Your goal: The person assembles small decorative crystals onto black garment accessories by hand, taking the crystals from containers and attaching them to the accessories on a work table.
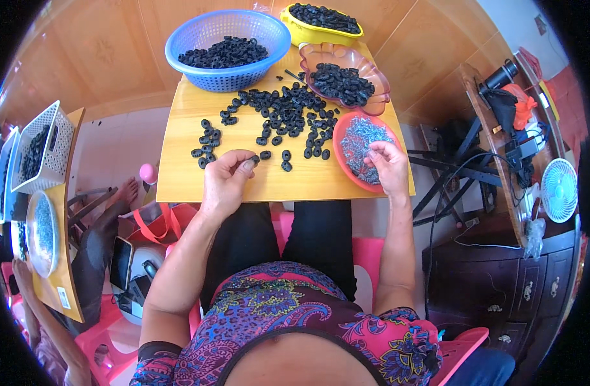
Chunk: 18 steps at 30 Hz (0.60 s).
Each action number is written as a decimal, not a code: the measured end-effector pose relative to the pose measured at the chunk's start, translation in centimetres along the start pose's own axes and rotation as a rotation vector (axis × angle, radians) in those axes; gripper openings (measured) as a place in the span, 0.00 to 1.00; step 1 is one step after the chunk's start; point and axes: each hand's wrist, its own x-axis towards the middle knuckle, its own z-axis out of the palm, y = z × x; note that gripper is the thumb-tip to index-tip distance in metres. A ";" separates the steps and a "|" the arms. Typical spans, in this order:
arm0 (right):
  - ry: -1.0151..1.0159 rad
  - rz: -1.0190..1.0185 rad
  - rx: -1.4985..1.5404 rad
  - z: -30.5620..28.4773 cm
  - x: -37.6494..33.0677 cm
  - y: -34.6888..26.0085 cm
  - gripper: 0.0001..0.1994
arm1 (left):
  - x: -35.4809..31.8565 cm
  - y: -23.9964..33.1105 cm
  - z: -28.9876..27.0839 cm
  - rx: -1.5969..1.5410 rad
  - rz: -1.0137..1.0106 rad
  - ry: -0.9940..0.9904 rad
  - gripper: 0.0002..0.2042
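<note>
The left hand (225,172) pinches a black ring (255,159) (fingers clamped), while the right hand (386,165) picks, fingertips together, in the adjacent red dish (340,154).

Both bare forearms reach forward from the lower edge, elbows bent and set wide apart. The left hand (225,177) is curled, thumb and forefinger pinched together at the tips, palm turned inward. The right hand (387,166) hangs palm down, its fingers bunched and pointing downward, wrist slightly raised.
</note>
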 end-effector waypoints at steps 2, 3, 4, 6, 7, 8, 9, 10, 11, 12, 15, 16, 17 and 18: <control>0.012 0.002 0.007 0.0 0.0 -0.1 0.06 | 0.0 -0.2 0.0 -0.037 0.004 0.002 0.07; 0.001 0.000 0.009 -0.1 0.0 -0.2 0.05 | 0.0 -0.1 0.0 -0.038 0.004 0.004 0.07; -0.011 -0.003 0.011 -0.2 0.0 -0.4 0.05 | 0.0 -0.1 0.0 -0.031 -0.004 0.005 0.07; 0.004 -0.004 -0.068 -0.1 0.0 -0.5 0.06 | 0.1 -0.1 0.0 -0.024 -0.012 0.006 0.07; 0.020 -0.005 -0.146 0.0 -0.1 -0.5 0.06 | 0.1 -0.1 -0.1 -0.022 -0.012 0.006 0.07; 0.019 -0.004 -0.146 0.2 -0.1 -0.5 0.06 | 0.1 -0.1 -0.1 -0.019 -0.012 0.006 0.07; 0.111 -0.099 -0.367 0.3 0.0 -0.5 0.06 | 0.1 -0.2 -0.1 -0.020 -0.013 0.007 0.07; 0.202 -0.194 -0.587 0.5 0.0 -0.6 0.07 | 0.1 -0.3 -0.1 -0.027 -0.011 0.010 0.08; 0.201 -0.194 -0.587 0.5 -0.1 -0.7 0.07 | 0.1 -0.3 -0.1 -0.034 -0.010 0.014 0.09; 0.089 -0.281 -0.605 0.7 -0.3 -1.0 0.06 | 0.1 -0.4 -0.1 -0.034 -0.011 0.016 0.09; -0.109 -0.301 -0.659 1.6 -0.7 -2.0 0.08 | 0.1 -0.4 -0.1 -0.043 -0.006 0.014 0.09; -0.157 -0.338 -0.732 2.0 -0.7 -2.2 0.08 | 0.1 -0.3 0.0 -0.041 -0.009 0.015 0.09; -0.205 -0.375 -0.805 2.1 -0.6 -2.2 0.08 | 0.0 -0.2 0.0 -0.040 -0.012 0.015 0.09; -0.241 -0.359 -0.818 2.2 -0.4 -1.9 0.07 | 0.0 -0.2 0.0 -0.040 -0.011 0.015 0.09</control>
